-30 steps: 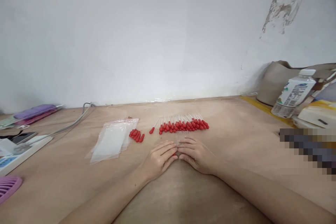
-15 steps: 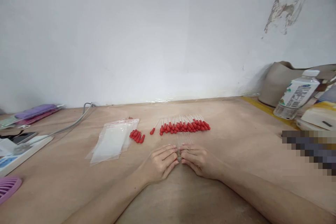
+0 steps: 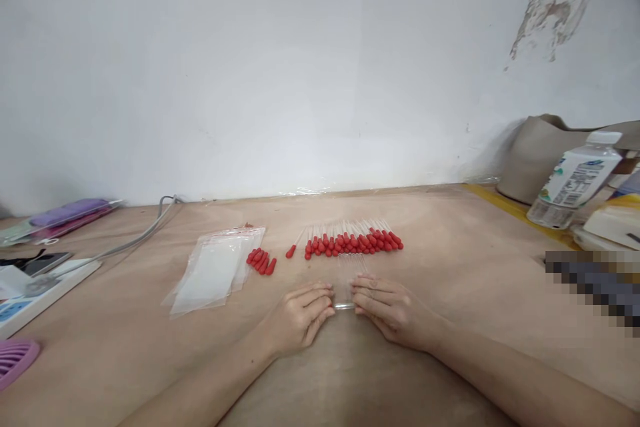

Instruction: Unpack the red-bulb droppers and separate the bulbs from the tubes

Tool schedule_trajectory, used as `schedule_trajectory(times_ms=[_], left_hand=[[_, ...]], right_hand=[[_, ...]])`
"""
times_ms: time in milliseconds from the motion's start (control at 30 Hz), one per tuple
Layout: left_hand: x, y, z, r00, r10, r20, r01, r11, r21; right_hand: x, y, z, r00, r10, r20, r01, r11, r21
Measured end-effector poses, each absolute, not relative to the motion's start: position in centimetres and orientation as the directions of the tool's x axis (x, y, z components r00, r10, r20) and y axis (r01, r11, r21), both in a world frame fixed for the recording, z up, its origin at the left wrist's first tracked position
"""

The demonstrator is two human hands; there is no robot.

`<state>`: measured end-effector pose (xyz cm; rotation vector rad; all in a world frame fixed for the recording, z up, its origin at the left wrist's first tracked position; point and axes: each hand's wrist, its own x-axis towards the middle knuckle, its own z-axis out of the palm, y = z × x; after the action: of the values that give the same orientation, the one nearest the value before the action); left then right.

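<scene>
Left hand (image 3: 303, 313): pinched the left end of the glass tube (image 3: 344, 306) over the desk (image 3: 450, 240); a trace of red suggested its bulb end pointed left.
Right hand (image 3: 387, 307): gripped the other end, seemingly to hold it straight.
Tube axis: ran left to right, bridging both hands.
Red-bulbed droppers (image 3: 353, 241): lay beyond, tips away, probably aligned for order.

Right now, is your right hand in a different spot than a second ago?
Yes. My right hand has shifted rightward and slightly toward me, judged against the small pile of red bulbs on the table.
</scene>
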<state>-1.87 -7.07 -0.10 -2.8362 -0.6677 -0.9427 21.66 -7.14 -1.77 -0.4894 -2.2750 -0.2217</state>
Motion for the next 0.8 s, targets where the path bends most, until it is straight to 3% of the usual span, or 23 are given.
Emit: schedule_trajectory(times_ms=[167, 367, 633, 800], left_hand=[[-3.5, -6.6, -0.5, 0.628, 0.488, 0.606, 0.553, -0.828, 0.093], [-3.5, -6.7, -0.9, 0.521, 0.582, 0.624, 0.63, -0.756, 0.179], [-3.8, -6.4, 0.5, 0.381, 0.631, 0.675, 0.718, -0.662, 0.214], [-7.9, -3.7, 2.5, 0.034, 0.763, 0.646, 0.831, -0.381, 0.406]], right_hand=[[23.8, -6.2, -1.4, -0.355, 0.569, 0.741, 0.691, 0.694, -0.202], [23.9, -5.4, -1.5, -0.21, 0.735, 0.645, 0.772, 0.529, -0.352], [22.8, -4.6, -2.2, -0.191, 0.772, 0.606, 0.766, 0.503, -0.4], [22.4, -4.6, -2.3, -0.201, 0.757, 0.622, 0.745, 0.53, -0.404]])
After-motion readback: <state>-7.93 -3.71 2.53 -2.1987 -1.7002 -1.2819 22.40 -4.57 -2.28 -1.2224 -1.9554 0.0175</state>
